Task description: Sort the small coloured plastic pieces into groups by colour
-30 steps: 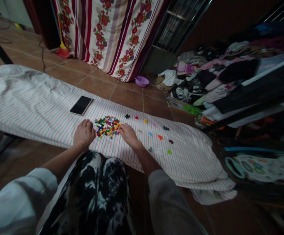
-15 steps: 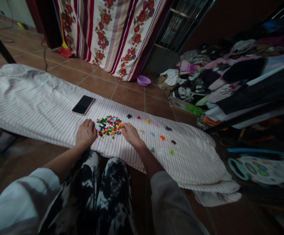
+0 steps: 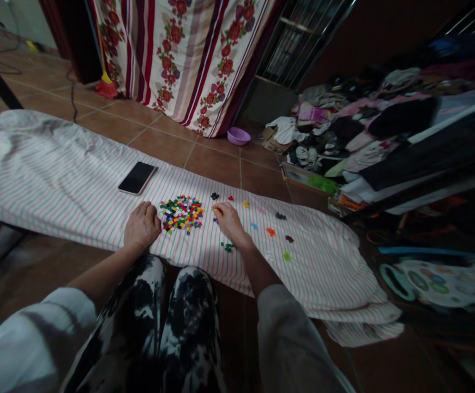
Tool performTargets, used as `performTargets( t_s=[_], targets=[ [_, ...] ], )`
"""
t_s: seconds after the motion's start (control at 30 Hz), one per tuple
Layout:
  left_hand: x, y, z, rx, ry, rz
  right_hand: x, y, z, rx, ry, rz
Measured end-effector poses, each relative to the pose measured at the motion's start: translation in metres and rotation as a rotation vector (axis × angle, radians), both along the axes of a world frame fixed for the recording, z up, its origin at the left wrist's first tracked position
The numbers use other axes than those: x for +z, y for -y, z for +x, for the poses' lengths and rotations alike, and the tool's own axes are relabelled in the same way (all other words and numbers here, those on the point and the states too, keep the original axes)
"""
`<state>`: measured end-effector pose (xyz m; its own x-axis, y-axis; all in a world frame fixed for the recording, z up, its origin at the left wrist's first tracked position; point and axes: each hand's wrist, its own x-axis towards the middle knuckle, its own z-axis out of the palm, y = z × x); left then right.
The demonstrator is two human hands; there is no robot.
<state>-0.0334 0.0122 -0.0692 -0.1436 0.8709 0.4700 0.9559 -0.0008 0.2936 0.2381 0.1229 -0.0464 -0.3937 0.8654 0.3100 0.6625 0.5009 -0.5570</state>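
Observation:
A mixed pile of small coloured pieces [image 3: 182, 213] lies on the striped cloth [image 3: 77, 180]. Just left of it my left hand [image 3: 142, 225] rests on the cloth, fingers curled, its contents if any hidden. To the right of the pile, my right hand [image 3: 228, 219] pinches a tiny yellow piece [image 3: 215, 208] between thumb and fingertips. Small single-colour groups lie around and beyond it: black [image 3: 215, 195], red [image 3: 230, 198], yellow [image 3: 245, 204], orange [image 3: 270, 232], brown [image 3: 289, 239], light green [image 3: 287, 256] and dark green [image 3: 228, 247].
A phone [image 3: 138, 178] lies on the cloth left of the pile. On the floor behind are a purple basin [image 3: 238, 136] and a red broom [image 3: 106, 87]. Heaped clothes [image 3: 343, 120] fill the right side, beyond a dark bar.
My right hand has moved right, away from the pile's edge, with the yellow piece. The dark green group now shows below it. My left hand has barely moved.

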Motion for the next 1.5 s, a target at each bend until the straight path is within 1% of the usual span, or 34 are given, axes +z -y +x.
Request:
performTargets(
  t_s=[0.07,0.13,0.23,0.4,0.53,0.67,0.8,0.97,1.1,1.37,1.5],
  targets=[
    [-0.001,0.000,0.000,0.005,-0.024,-0.003,-0.002,-0.008,0.008,-0.030,-0.024,0.023],
    [-0.002,0.000,-0.001,0.008,-0.038,-0.001,-0.005,-0.016,0.018,-0.089,-0.030,0.048],
    [-0.002,-0.001,-0.001,0.015,-0.048,0.007,-0.007,-0.030,0.035,-0.231,-0.010,0.066],
    [-0.002,-0.001,-0.001,0.019,-0.062,-0.004,-0.003,-0.046,0.064,-0.475,0.069,0.025],
    [-0.002,-0.001,-0.001,0.023,-0.058,-0.020,0.000,-0.053,0.080,-0.587,0.145,0.011],
    [-0.001,0.000,0.000,0.023,-0.048,-0.019,0.000,-0.059,0.088,-0.660,0.240,-0.050],
    [-0.001,0.000,-0.001,0.014,-0.065,-0.004,-0.003,-0.064,0.087,-0.663,0.285,-0.113],
    [-0.001,-0.001,-0.001,0.018,-0.094,0.007,-0.009,-0.068,0.089,-0.596,0.301,-0.127],
    [-0.002,-0.001,-0.002,0.010,-0.105,0.012,-0.011,-0.070,0.090,-0.555,0.290,-0.107],
    [-0.001,-0.001,-0.001,0.010,-0.067,0.000,-0.012,-0.070,0.089,-0.531,0.286,-0.080],
    [-0.001,-0.001,0.000,0.024,-0.052,-0.010,-0.010,-0.065,0.089,-0.518,0.266,-0.006]
  ],
)
